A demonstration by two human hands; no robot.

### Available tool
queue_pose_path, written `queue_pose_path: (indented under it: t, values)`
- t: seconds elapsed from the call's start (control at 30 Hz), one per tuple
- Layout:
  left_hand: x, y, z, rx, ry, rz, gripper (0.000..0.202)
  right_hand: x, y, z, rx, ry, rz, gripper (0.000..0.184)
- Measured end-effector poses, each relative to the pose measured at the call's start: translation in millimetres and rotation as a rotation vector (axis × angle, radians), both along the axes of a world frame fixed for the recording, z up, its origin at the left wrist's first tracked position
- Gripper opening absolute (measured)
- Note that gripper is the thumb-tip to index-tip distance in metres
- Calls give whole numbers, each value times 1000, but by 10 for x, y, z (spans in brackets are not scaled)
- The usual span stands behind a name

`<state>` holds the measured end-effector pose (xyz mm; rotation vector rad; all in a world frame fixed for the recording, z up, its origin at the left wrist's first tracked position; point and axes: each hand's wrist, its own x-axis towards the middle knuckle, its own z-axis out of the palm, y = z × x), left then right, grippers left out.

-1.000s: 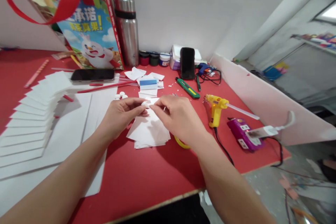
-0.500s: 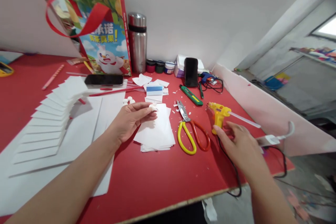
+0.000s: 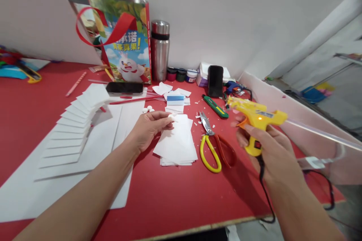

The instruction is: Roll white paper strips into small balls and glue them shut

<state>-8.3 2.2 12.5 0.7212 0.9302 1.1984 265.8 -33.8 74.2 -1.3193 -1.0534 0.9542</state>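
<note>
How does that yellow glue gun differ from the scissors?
The glue gun is held up in the right hand, while the scissors lie on the red table. The glue gun has a black cord; the scissors have none. The glue gun's light glows orange; the scissors have no light. Both have yellow parts.

One yellow glue gun point(image 3: 260, 117), three jars point(image 3: 181, 75)

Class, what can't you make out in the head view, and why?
All in the head view:
White piece in the left hand: exact shape; too small, partly covered by fingers.
Right hand: some fingers, hidden behind the yellow glue gun.
Clear glue stick: far end, cut off by the right edge.
Bag: inside, hidden by its front.
</note>
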Motion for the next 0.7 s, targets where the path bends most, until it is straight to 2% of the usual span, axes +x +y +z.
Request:
queue_pose_path:
  t: [0.1,0.2,0.33,0.43,0.7]
  values:
    - [-23,4,25,18,39,33,27,-272,56,122,-1,197,257,13]
    - [-36,11,21,30,70,37,28,-425,149,17,-36,224,442,13]
    - [-37,26,-8,24,83,27,27,-506,135,-262,-50,210,501,20]
    - [-27,32,-12,20,88,33,25,-511,89,-400,-111,202,545,23]
    - [-26,35,-16,2,112,21,24,-470,145,-488,-147,184,589,25]
